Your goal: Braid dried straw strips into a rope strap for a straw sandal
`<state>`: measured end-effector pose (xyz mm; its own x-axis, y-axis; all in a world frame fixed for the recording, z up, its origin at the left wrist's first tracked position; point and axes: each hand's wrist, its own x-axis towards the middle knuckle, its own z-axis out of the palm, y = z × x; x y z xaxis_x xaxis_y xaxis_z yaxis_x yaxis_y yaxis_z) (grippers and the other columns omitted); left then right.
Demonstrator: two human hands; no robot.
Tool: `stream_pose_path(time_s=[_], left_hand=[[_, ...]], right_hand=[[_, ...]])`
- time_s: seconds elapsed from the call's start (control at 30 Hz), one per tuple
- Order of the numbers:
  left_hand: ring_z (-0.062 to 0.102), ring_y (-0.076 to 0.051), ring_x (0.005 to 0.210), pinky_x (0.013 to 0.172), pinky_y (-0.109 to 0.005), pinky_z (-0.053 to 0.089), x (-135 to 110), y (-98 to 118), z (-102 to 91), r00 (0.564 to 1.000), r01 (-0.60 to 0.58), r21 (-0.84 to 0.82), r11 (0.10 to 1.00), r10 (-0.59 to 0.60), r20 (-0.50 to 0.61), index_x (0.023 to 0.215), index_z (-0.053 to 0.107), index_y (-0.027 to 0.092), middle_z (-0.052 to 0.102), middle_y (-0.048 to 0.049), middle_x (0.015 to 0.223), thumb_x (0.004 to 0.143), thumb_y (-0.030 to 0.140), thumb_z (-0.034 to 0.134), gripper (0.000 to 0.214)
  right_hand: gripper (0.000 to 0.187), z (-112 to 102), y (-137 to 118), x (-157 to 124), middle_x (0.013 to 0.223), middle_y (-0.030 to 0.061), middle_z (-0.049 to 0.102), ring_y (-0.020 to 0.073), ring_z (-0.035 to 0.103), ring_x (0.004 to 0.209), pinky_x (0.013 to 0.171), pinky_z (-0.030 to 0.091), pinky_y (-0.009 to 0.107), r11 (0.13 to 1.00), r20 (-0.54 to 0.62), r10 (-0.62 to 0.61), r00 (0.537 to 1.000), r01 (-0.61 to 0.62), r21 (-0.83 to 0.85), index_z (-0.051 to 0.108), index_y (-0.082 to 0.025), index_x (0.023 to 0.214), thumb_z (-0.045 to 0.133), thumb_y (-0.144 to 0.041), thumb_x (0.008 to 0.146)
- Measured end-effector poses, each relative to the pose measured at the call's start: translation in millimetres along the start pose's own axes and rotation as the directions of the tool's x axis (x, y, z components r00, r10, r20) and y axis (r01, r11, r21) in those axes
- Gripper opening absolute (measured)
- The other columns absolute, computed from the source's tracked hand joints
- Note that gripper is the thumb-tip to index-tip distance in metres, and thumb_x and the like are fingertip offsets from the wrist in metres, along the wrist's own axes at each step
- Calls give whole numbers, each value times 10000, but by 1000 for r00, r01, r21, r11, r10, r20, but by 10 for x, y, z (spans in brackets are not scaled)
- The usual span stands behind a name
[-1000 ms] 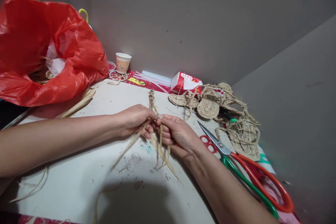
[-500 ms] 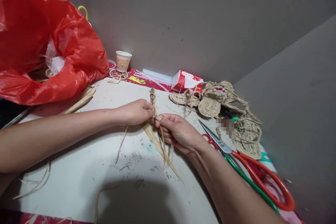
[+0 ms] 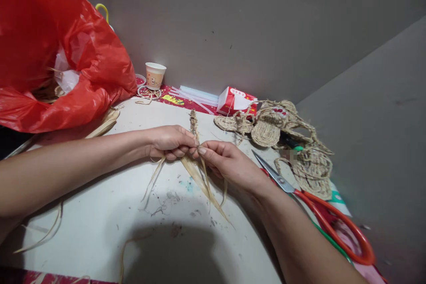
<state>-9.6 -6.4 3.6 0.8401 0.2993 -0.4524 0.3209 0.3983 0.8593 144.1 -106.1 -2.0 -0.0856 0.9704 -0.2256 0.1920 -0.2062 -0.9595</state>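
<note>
A short, rough straw braid [image 3: 193, 123] lies on the white table, pointing away from me. My left hand [image 3: 171, 141] pinches its near end, fingertips closed. Right beside it, my right hand [image 3: 226, 159] is closed on the strips at the same spot, thumb on top. From between the hands a wide, flat straw strip [image 3: 201, 182] runs toward me and to the right, with thinner strands around it. A few loose ends [image 3: 155, 177] hang below my left hand. The exact crossing of the strips is hidden by my fingers.
Large scissors [image 3: 299, 193] with red handles lie at the right, near several woven straw pieces [image 3: 266, 133]. At the back stand a paper cup [image 3: 155, 75] and a red tissue pack [image 3: 229, 102]. A big red plastic bag [image 3: 100, 62] holding straw fills the left.
My left hand has turned and its fingers have curled under more, meeting the right fingertips. My right hand has shifted slightly; the braid stays in place.
</note>
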Motion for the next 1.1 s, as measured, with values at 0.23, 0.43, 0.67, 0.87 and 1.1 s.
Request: stream_pose_path(time_s=[0.23,0.43,0.67,0.87,1.1], left_hand=[[192,-37,337,338,-198,115,-8,-45,81,980,-114,204,972,144,-138,548,487,156,311,64,418,763,220,522,227],[352,-52,472,475,-190,275,3,-89,95,918,-312,437,843,386,-90,638,592,112,467,39,527,785,201,497,196],[432,-65,457,470,-194,319,25,-165,155,934,-305,233,923,338,-117,557,522,124,533,6,514,789,197,490,245],[217,-31,324,344,-198,112,-3,-146,202,951,-176,100,979,195,-238,543,491,146,316,79,377,767,190,549,236],[203,-30,299,334,-195,107,-40,-84,199,970,-131,-24,991,123,-208,590,553,132,299,78,355,781,162,554,194]], right_hand=[[233,-60,-2,-22,534,-51,389,81,298,487,438,240,203,964,-71,-45,996,25,-265,570,-160,666,534,-338,812],[224,74,-93,-55,445,-86,314,50,216,389,380,148,189,981,-90,162,983,-150,122,523,-166,623,548,-331,772],[217,410,-24,-115,388,-71,373,73,293,326,361,208,206,987,-245,143,959,-122,101,511,-184,658,459,-327,813],[278,502,-1,-160,563,62,619,153,511,491,489,278,266,677,-298,-180,937,-102,-729,541,-173,645,378,-229,862],[215,570,-36,-217,637,72,658,163,520,471,487,166,302,271,-157,-251,955,-86,-959,586,-150,826,381,-189,879]])
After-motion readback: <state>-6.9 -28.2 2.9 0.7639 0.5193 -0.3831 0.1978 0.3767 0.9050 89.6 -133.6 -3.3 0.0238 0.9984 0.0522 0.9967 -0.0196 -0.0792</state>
